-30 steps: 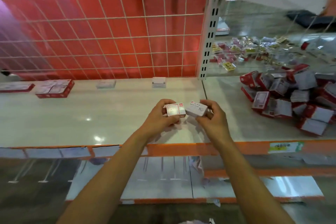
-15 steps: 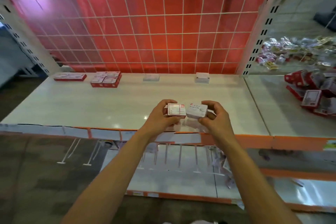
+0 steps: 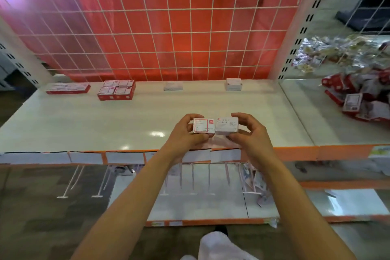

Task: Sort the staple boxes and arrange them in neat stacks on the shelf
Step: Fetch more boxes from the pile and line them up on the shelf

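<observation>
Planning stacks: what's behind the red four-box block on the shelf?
White wire grid and red panel behind the red four-box block; the shelf strip right behind it is hidden.

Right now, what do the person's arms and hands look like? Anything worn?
The left hand and right hand are bare: no gloves, no rings I can make out. The left forearm and right forearm are bare too: no sleeve, watch or bracelet shows.

Red-bordered white box beside a pale grey box; red panel behind a white, perhaps cream, wire grid.
</observation>
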### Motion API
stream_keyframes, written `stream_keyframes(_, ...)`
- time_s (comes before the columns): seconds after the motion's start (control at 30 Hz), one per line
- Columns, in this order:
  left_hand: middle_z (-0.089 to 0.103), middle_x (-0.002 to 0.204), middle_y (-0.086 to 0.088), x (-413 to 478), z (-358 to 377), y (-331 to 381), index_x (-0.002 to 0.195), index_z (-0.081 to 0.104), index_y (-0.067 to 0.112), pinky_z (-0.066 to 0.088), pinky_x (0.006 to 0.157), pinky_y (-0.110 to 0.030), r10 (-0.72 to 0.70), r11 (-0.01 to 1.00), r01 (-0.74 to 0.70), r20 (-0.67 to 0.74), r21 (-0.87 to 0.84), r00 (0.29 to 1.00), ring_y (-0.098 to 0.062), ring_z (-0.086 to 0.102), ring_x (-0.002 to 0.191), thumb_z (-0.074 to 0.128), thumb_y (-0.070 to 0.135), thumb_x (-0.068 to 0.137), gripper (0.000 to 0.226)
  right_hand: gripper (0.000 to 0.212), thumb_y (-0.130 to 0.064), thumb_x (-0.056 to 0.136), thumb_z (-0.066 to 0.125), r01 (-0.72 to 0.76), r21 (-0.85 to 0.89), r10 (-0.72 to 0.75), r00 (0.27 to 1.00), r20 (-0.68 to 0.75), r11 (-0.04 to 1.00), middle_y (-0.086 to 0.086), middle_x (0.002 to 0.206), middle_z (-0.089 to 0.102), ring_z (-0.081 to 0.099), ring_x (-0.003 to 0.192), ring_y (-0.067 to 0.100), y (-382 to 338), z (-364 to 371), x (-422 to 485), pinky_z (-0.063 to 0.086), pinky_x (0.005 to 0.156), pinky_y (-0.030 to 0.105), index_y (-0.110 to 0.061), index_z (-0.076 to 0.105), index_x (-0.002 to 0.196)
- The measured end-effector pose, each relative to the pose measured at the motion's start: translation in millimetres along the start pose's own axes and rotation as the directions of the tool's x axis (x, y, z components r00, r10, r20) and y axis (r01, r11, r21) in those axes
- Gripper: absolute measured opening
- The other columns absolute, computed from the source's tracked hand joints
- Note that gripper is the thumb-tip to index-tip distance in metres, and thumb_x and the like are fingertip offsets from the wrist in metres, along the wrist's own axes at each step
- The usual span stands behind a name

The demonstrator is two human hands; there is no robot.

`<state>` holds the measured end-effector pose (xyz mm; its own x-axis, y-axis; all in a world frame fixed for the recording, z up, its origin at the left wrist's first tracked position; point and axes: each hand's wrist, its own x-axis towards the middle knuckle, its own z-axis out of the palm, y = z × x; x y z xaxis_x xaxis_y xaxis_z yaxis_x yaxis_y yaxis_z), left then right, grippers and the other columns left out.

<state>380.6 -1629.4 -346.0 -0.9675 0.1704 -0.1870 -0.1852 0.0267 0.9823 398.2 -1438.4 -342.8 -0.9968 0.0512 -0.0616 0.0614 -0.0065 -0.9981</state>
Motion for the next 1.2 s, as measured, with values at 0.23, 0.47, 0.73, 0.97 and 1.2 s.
stream_keyframes(0.23,0.065,0.107,0.000,33,-1,10,0.114,0.051,0.025,0.058,0.080,-0.038,0.003,0.995,-0.004,0.012,0.105,1.000,-0.019,0.064,0.097,0.072,-0.005,0.077,0.052,0.047,0.017,0.078,0.059,-0.065,-0.126,0.076,0.994,0.084,0.990,0.004,0.116,0.061,0.066,0.096,0.018,-8,-3,40,0.059,0.069,0.029,-0.016,0.053,0.111)
stream_keyframes(0.47,0.062,0.112,-0.004,79,13,18,0.126,0.046,0.026,0.058,0.072,-0.034,-0.025,0.992,0.017,0.060,0.128,0.998,-0.023,0.064,0.093,0.074,0.004,0.078,0.061,0.045,0.017,0.077,0.060,-0.058,-0.194,0.060,0.998,0.008,0.979,0.002,0.111,0.061,0.063,0.098,0.019,-10,-27,88,0.058,0.065,0.029,-0.015,0.052,0.108)
stream_keyframes(0.73,0.058,0.109,-0.003,119,35,18,0.131,0.032,0.027,0.051,0.060,-0.020,-0.089,0.987,0.085,0.018,0.137,0.996,-0.019,0.064,0.082,0.080,0.019,0.075,0.075,0.051,0.012,0.074,0.063,-0.115,-0.276,0.078,0.987,-0.140,0.954,0.000,0.110,0.063,0.061,0.103,0.021,12,-69,137,0.057,0.082,0.039,-0.027,0.058,0.105)
stream_keyframes(0.97,0.063,0.118,-0.006,145,47,10,0.120,0.046,0.038,0.051,0.067,-0.028,-0.082,0.996,0.080,0.041,0.049,0.996,-0.023,0.063,0.105,0.079,0.009,0.069,0.067,0.047,0.008,0.081,0.061,-0.085,-0.460,-0.012,0.979,-0.203,0.884,0.005,0.121,0.058,0.056,0.106,0.015,11,-92,168,0.041,0.059,0.000,-0.015,0.055,0.121)
stream_keyframes(1.2,0.060,0.118,-0.011,159,51,10,0.124,0.049,0.032,0.051,0.069,-0.030,-0.120,0.992,0.121,0.029,-0.032,0.992,-0.032,0.059,0.112,0.075,0.001,0.073,0.065,0.049,0.004,0.082,0.060,-0.041,-0.636,-0.105,0.976,-0.190,0.771,0.012,0.127,0.059,0.056,0.115,0.026,12,-105,201,0.040,0.085,0.022,-0.008,0.054,0.129)
